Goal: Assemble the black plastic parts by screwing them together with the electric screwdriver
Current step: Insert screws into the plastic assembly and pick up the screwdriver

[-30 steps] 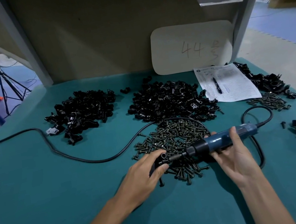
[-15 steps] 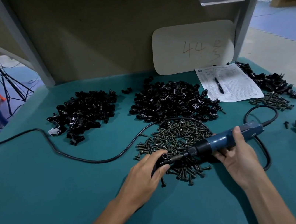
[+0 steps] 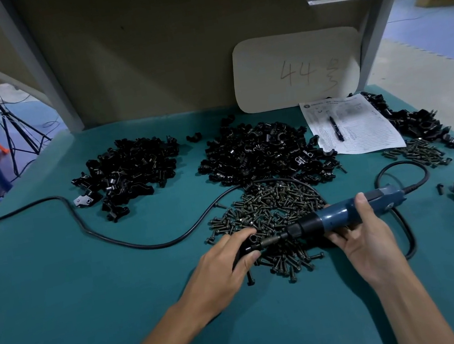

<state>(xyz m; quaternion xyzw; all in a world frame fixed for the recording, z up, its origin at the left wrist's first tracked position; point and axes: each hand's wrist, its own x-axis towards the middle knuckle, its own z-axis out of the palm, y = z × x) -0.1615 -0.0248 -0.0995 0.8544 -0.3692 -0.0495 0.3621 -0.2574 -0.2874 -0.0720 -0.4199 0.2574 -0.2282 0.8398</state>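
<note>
Mostly hidden, the black plastic part [image 3: 251,245] sits in the left hand's [image 3: 222,260] curled fingers, only its tubular end showing. The right hand [image 3: 363,239] wraps the electric screwdriver [image 3: 337,216], its bit at that part, above the screw pile [image 3: 270,209]. Under both hands lies a green tabletop [image 3: 92,306]; the cord [image 3: 142,246] runs out of frame beyond the left hand.

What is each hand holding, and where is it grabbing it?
The left hand pinches a black plastic part by its sides, between thumb and fingers. The right hand grips the blue electric screwdriver around the middle of its body.
</note>
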